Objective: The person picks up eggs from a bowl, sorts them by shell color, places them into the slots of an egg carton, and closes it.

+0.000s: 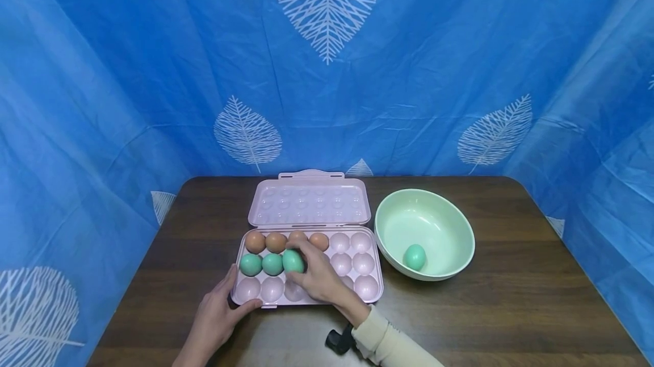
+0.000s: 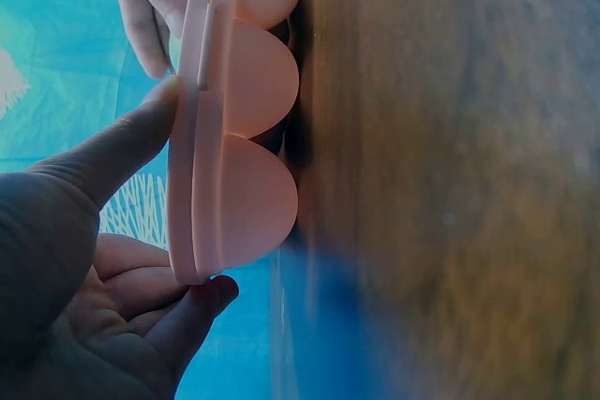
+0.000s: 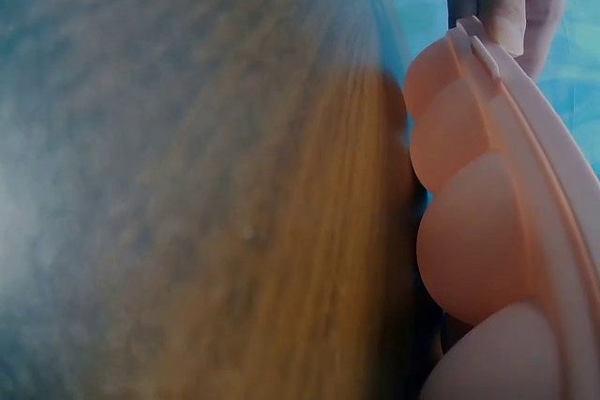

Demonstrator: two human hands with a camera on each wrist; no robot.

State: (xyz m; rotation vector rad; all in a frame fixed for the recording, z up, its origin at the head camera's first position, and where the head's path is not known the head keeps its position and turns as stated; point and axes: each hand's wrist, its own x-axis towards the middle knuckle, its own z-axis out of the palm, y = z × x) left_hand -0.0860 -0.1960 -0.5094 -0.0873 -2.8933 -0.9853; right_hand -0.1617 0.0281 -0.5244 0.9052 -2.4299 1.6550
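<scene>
A pale pink egg tray [image 1: 376, 276] lies on the table with its lid [image 1: 309, 202] folded back. My left hand [image 1: 217, 310] grips its front left corner, the thumb on the front rim and the fingers along the left side. My right hand [image 1: 319, 273] pinches a green egg [image 1: 293, 261] at the third hollow of the middle row. To its left sit two more green eggs, one at the end [image 1: 251, 265] and one beside it [image 1: 272, 264]. Several brown eggs [image 1: 276, 242] fill the left part of the back row, one partly hidden by my right hand.
To the tray's right stands a light green bowl [image 1: 449, 230] with one green egg [image 1: 415, 257] in it. A small black object [image 1: 338, 342] shows by the right sleeve. Behind the brown wooden table [image 1: 531, 276] hangs a blue curtain [image 1: 409, 100] with white leaf prints.
</scene>
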